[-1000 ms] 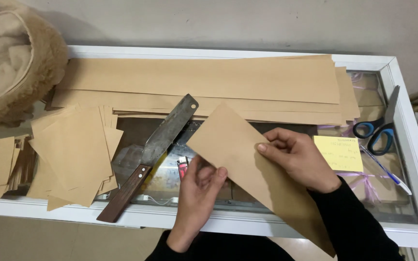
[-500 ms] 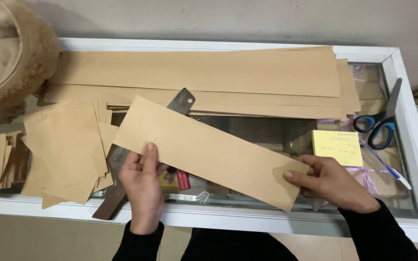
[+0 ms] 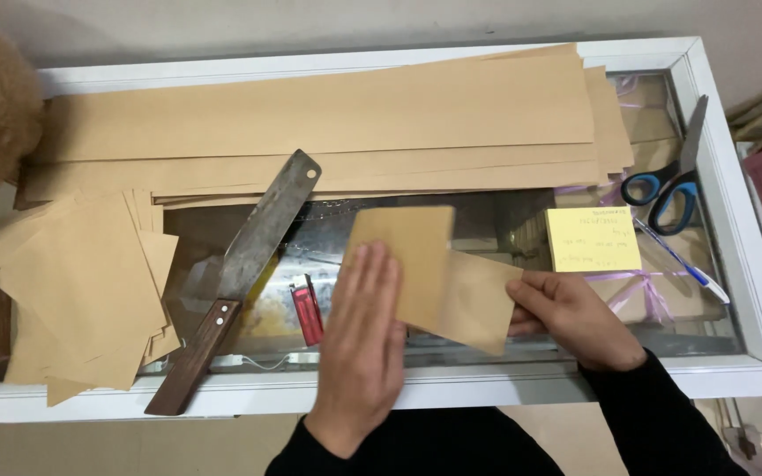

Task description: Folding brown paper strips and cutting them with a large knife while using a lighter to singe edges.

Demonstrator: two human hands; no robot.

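Grip: left hand point(image 3: 365, 339) pressed flat on folded brown paper point(image 3: 416, 264); right hand point(image 3: 575, 317) pinching its edge. Knife point(image 3: 240, 273) just left, on table point(image 3: 751, 353).

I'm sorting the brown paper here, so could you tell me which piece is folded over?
The folded strip under both hands: left hand flat on it, right hand pinching its end. The long strips and cut squares lie flat.

Folded brown paper strip point(image 3: 425, 269) at centre on the white-framed glass counter point(image 3: 734, 264), long brown paper sheets point(image 3: 328, 123) behind it; wooden-handled steel cleaver point(image 3: 240, 273) and cut brown paper squares point(image 3: 81, 291) to its left; yellow sticky note point(image 3: 593, 238) and blue-handled scissors point(image 3: 672, 176) to its right.
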